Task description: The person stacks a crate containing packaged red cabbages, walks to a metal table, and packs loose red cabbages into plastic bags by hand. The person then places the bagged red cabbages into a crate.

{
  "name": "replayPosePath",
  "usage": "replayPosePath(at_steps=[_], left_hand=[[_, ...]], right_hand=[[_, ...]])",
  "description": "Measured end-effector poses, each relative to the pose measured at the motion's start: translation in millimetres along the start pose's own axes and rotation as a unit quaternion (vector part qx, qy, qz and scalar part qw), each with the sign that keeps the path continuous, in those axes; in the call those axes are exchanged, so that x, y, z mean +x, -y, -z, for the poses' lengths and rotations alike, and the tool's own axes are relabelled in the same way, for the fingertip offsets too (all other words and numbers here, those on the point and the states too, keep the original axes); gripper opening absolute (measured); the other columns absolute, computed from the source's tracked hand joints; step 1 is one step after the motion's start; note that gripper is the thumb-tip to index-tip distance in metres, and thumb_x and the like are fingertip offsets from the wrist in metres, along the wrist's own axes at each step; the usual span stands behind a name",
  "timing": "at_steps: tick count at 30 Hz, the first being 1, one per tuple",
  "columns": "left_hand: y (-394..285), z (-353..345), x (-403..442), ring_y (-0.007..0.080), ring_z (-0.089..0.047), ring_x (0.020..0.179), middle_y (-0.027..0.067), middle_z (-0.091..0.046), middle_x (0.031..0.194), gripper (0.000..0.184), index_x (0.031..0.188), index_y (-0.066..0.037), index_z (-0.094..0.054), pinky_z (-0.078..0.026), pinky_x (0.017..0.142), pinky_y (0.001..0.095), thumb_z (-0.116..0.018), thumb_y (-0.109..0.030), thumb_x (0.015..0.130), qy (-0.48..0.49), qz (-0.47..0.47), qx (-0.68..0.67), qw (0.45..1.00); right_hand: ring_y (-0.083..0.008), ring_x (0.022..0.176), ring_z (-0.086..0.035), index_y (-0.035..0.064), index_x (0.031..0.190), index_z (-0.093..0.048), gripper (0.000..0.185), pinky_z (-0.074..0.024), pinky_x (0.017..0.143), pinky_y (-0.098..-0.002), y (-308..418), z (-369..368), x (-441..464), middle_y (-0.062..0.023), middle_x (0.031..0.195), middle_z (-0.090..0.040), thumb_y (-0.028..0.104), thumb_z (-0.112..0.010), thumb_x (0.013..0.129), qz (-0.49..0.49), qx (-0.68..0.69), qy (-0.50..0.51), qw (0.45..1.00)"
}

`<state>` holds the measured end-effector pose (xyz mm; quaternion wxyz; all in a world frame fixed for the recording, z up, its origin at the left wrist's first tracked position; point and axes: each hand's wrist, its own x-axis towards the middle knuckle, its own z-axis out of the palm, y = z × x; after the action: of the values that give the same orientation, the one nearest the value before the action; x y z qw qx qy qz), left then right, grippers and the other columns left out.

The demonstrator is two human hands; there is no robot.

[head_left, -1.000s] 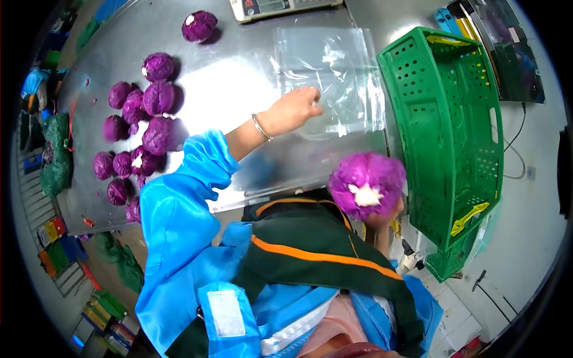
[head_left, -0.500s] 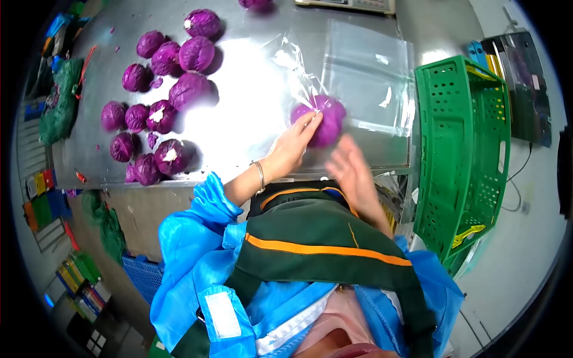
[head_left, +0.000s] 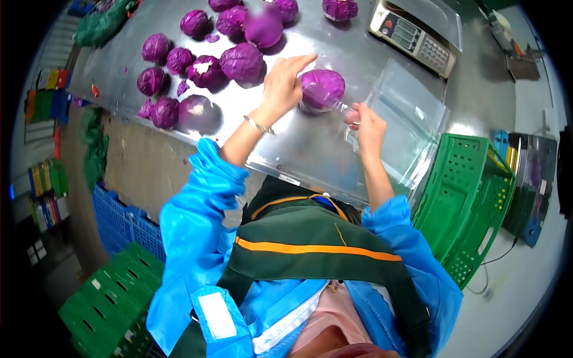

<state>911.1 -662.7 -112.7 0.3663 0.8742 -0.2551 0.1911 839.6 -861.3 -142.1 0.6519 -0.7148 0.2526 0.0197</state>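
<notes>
A red cabbage (head_left: 323, 88) in a clear plastic bag sits on the metal table, between my two hands. My left hand (head_left: 283, 85), with a bracelet at the wrist, lies against the cabbage's left side, index finger stretched out along its top edge. To the right, my right hand (head_left: 368, 126) pinches the gathered end of the plastic bag (head_left: 344, 109), its fingers closed. Flat clear plastic bags (head_left: 401, 122) lie in a stack just beyond my right hand. Several unwrapped red cabbages (head_left: 242, 62) are grouped on the left part of the table.
A digital scale (head_left: 409, 34) stands at the back right of the metal table (head_left: 286, 152). Green crates (head_left: 456, 206) are beside the table's right end. More green crates (head_left: 113, 298) and a blue crate (head_left: 128, 224) stand on the floor at the left.
The bagged cabbage has turned, its gathered bag end now pointing right. My left hand let go of that end and moved to the cabbage's side; my right hand now pinches it. The view has shifted.
</notes>
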Motion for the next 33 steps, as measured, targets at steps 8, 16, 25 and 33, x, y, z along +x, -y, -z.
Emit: replayPosePath(at_steps=[8,16,25,33], left_hand=[[-48.6,68.5,-28.1,0.0312,-0.054,0.096,0.0212,-0.057,0.106,0.051,0.122,-0.002,-0.046,-0.046,0.08,0.0337,-0.05,0.006,0.072,-0.037,0.039,0.046,0.998],[-50.9,109.4,-45.8,0.0224,-0.066,0.062,0.0181,-0.065,0.073,0.032,0.087,0.013,-0.059,-0.056,0.055,0.0297,-0.059,-0.019,0.084,0.368,0.51,-0.272,0.729],[-49.6,107.2,-37.2,0.02,-0.067,0.066,0.015,-0.065,0.076,0.021,0.088,0.008,-0.059,-0.056,0.057,0.0285,-0.058,-0.012,0.084,0.36,0.502,-0.34,0.709],[-51.0,110.9,-46.9,0.0193,-0.065,0.061,0.0148,-0.065,0.075,0.021,0.084,0.007,-0.059,-0.055,0.058,0.0284,-0.053,-0.012,0.081,0.331,0.461,-0.349,0.746]], right_hand=[[-0.0146,0.064,-0.056,-0.006,0.113,-0.053,0.041,-0.0463,0.057,-0.0268,2.2,20.3,-102.6,-0.0112,0.085,-0.062,0.028,-0.044,0.093,-0.007,0.085,0.078,0.993],[-0.0181,0.094,-0.054,0.0005,0.112,-0.054,0.035,-0.0416,0.085,-0.0295,-39.2,98.7,-159.0,-0.0118,0.099,-0.059,0.027,-0.054,0.089,-0.107,-0.151,0.406,0.895],[-0.0165,0.083,-0.06,0.0007,0.103,-0.062,0.025,-0.047,0.072,-0.0273,100.7,-8.9,-113.1,-0.011,0.099,-0.063,0.015,-0.062,0.083,0.314,-0.182,0.28,0.889],[-0.0161,0.059,-0.051,0.0026,0.08,-0.062,0.01,-0.0415,0.055,-0.0278,83.9,-15.2,-136.6,-0.0059,0.067,-0.052,0.009,-0.065,0.074,0.323,-0.183,0.372,0.851]])
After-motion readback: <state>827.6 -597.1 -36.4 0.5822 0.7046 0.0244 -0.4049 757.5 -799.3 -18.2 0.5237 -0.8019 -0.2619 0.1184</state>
